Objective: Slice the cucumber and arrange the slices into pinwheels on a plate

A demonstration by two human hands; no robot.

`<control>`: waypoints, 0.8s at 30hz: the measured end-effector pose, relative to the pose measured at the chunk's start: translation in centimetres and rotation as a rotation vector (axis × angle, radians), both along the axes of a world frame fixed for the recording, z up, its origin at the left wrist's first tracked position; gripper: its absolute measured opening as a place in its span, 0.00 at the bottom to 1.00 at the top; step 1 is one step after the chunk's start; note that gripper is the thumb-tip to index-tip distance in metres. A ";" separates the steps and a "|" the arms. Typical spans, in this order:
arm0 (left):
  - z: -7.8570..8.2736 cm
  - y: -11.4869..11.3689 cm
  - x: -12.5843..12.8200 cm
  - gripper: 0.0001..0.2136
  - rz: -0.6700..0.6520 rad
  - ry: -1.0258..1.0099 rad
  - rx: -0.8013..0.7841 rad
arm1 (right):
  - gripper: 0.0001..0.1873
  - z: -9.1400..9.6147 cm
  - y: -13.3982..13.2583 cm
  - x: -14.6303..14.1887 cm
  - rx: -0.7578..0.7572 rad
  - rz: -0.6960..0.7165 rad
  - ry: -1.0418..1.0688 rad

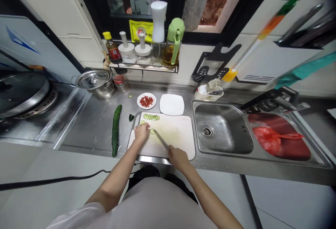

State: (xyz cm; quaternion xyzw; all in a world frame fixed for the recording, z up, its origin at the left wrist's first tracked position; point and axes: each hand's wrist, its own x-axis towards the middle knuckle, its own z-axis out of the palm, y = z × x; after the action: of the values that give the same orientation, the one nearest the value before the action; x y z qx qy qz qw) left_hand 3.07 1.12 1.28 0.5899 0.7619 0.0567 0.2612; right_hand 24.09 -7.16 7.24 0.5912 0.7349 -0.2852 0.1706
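Note:
My right hand (179, 157) is closed around the handle of a knife (162, 140), its blade pointing up and left over the white cutting board (173, 141). By the blade's tip lies a cucumber slice (152, 131). My left hand (142, 132) rests on the board's left side with its fingers bent together; what they hold, if anything, is mostly hidden, though a bit of pale green cucumber (142, 122) shows just beyond them. A row of overlapping cucumber slices (151, 117) lies along the board's far edge. Left of the board is a whole cucumber (116, 131).
Behind the board stand a plate of chopped red pieces (146, 101) and a white square plate (172, 104). A cucumber end (131, 117) lies beside the board. To the right is the sink (223, 127) with a red bag (267, 139); a lidded pot (96, 83) stands back left.

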 end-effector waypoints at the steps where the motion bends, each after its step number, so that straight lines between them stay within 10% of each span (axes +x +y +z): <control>1: 0.0 0.0 0.0 0.08 0.001 -0.003 -0.003 | 0.16 -0.1 0.1 -0.2 0.002 0.006 0.002; 24: -0.2 0.3 0.2 0.06 0.033 0.006 -0.029 | 0.15 -1.2 0.9 -1.7 0.052 0.044 -0.033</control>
State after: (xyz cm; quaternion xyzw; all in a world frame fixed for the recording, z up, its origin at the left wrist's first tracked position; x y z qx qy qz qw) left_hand 3.25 1.41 1.10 0.5734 0.7732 0.0482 0.2664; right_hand 22.36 -6.24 6.05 0.5838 0.7519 -0.2524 0.1736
